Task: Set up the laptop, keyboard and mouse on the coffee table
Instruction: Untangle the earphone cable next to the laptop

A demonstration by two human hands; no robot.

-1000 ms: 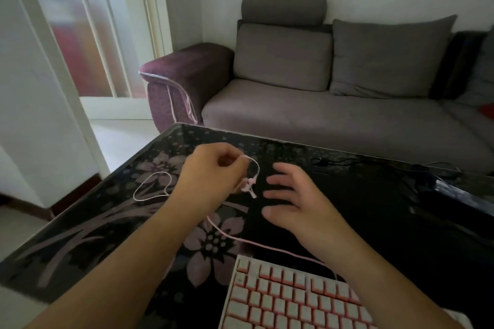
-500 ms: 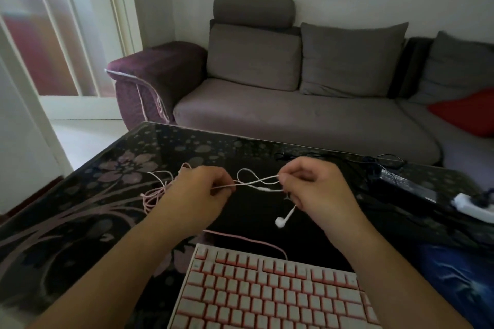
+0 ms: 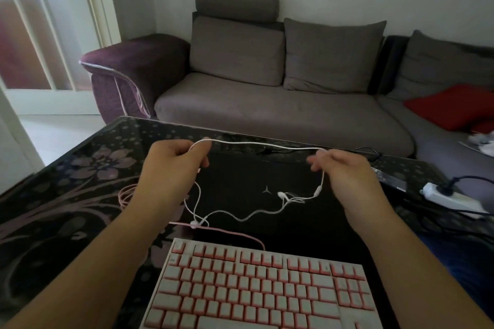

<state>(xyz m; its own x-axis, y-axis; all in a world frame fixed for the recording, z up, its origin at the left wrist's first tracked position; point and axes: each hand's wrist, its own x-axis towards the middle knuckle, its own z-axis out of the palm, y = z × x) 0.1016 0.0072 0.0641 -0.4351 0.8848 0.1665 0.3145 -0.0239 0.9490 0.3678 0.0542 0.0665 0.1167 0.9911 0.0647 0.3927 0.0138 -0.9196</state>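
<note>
Both hands were raised over the bench (image 3: 66,176), a white earphone cord (image 3: 267,145) stretched between them. The left hand (image 3: 173,165) pinched one end, the right hand (image 3: 344,171) the other, and the slack drooped onto the closed black laptop (image 3: 262,176). The keyboard (image 3: 256,291) lay nearest the person, its pink cable (image 3: 230,232) trailing left.
</note>
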